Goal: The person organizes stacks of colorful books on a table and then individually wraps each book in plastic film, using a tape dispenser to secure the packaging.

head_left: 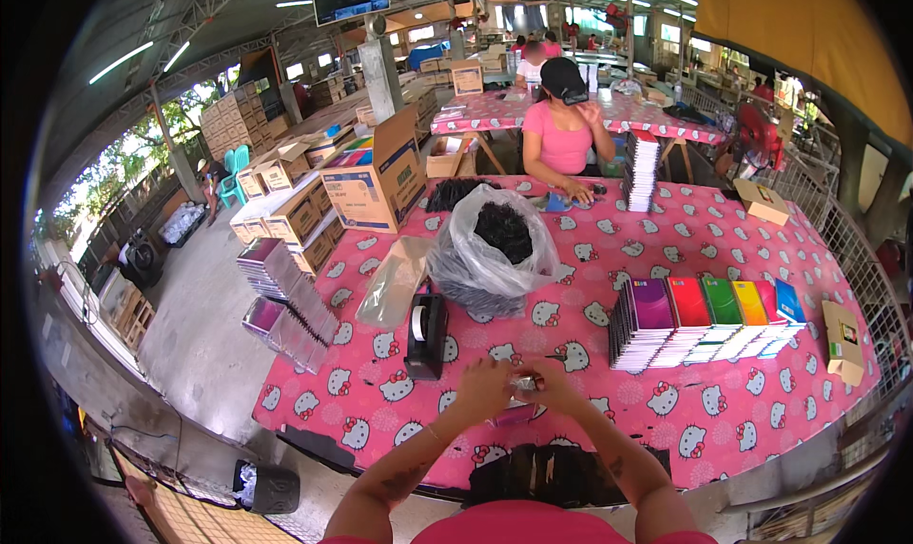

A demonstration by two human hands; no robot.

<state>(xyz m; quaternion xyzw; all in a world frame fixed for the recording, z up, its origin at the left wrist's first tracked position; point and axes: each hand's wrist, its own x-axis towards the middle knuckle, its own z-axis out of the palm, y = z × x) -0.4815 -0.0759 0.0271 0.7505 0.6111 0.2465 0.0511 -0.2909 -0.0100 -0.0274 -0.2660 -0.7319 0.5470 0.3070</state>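
Seen from the head camera: a long table [723,420] under a pink cloth printed with white cartoon cats, set in an open-sided shed with a corrugated roof, strip lights and a concrete floor [195,325]. On the left edge, stacked cardboard boxes [380,178] and a leaning pile of glossy booklets [285,292]. Mid-table, a clear plastic bag [495,249] bulging with small black items, an empty clear bag beside it, and a black tape dispenser [425,335] just in front. To the right, a fanned row of colourful notebooks [704,320] (purple, red, green, yellow, blue), with a small cardboard box [842,340] near the far right edge. Across the table, a person in a pink top and dark cap [563,116], a tall stack of notebooks at that person's elbow. Near the lower edge, both forearms raised over the near side of the table, left hand [485,387] and right hand [556,387] meeting, fingertips of both pressed together in a pinch around a small shiny packet [523,385] held just above the cloth, between tape dispenser and notebooks.
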